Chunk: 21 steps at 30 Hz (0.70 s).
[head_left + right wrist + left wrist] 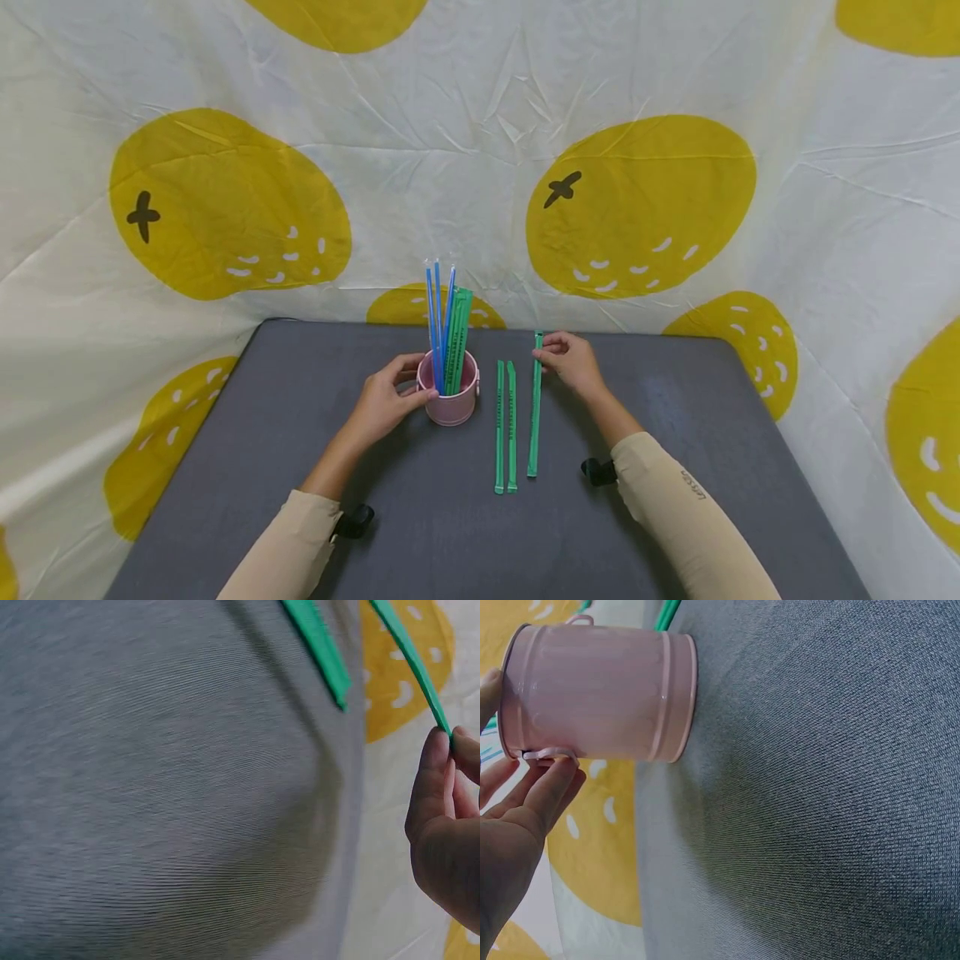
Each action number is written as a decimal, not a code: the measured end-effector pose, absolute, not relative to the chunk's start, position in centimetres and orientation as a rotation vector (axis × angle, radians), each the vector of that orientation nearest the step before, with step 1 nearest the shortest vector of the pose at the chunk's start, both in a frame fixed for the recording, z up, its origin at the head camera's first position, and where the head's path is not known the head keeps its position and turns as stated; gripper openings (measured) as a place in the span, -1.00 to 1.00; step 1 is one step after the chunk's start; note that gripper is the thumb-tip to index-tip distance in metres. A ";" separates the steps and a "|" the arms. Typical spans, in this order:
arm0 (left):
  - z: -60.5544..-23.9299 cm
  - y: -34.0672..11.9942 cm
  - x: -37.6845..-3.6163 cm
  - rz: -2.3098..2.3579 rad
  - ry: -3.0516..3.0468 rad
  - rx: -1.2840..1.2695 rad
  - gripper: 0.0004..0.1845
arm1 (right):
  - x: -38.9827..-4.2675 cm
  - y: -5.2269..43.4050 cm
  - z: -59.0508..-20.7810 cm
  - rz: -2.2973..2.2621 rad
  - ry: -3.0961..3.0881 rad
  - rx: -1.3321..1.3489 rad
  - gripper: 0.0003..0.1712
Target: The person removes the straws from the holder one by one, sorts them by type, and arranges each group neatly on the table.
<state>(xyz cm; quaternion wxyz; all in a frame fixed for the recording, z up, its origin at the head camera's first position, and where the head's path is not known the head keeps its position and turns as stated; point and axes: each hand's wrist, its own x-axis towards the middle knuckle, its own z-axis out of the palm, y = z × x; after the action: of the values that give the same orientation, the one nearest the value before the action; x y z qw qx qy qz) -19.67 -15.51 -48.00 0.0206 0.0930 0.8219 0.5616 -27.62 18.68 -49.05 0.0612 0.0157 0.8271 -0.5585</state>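
A small pink bucket [451,410] stands upright on the dark table, holding several blue straws [435,333] in clear wrappers and several green-wrapped straws [456,342]. My left hand [386,400] grips the bucket from its left side, thumb at the front of the rim; in the left wrist view the fingers [551,784] touch its side handle. To the right, my right hand [572,362] pinches the top end of one green-wrapped straw [535,408] between thumb and fingers. In the right wrist view that straw [412,660] is tilted and raised off the table.
Two more green-wrapped straws [506,429] lie side by side on the table between the bucket and my right hand. Behind the grey table [420,533] hangs a white cloth [450,192] printed with yellow fruit shapes, close to the table's back edge.
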 end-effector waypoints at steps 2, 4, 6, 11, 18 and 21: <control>-48.0 -15.5 -19.7 1.737 2.549 0.286 -0.33 | -27.4 18.6 -49.5 -1.660 2.501 0.049 -0.60; -48.0 -15.6 -19.7 1.732 2.552 0.285 -0.32 | -27.3 18.6 -49.9 -1.653 2.486 0.049 -0.61; -48.0 -15.6 -19.7 1.730 2.555 0.287 -0.32 | -27.1 18.6 -50.1 -1.640 2.478 0.040 -0.62; -48.1 -15.6 -19.7 1.724 2.553 0.283 -0.31 | -27.0 18.5 -50.8 -1.618 2.428 0.046 -0.61; -48.1 -15.6 -19.7 1.749 2.527 0.272 -0.30 | -26.8 18.2 -51.5 -1.622 2.318 0.114 -0.63; -48.1 -15.6 -19.7 1.754 2.524 0.274 -0.31 | -26.7 18.0 -51.5 -1.629 2.282 0.136 -0.63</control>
<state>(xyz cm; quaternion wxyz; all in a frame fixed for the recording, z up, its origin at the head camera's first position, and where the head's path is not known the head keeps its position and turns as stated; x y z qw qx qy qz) -19.67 -15.64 -48.12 0.0277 0.0888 0.8176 0.5682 -26.66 17.98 -51.53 0.1668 0.0478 0.8016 -0.5722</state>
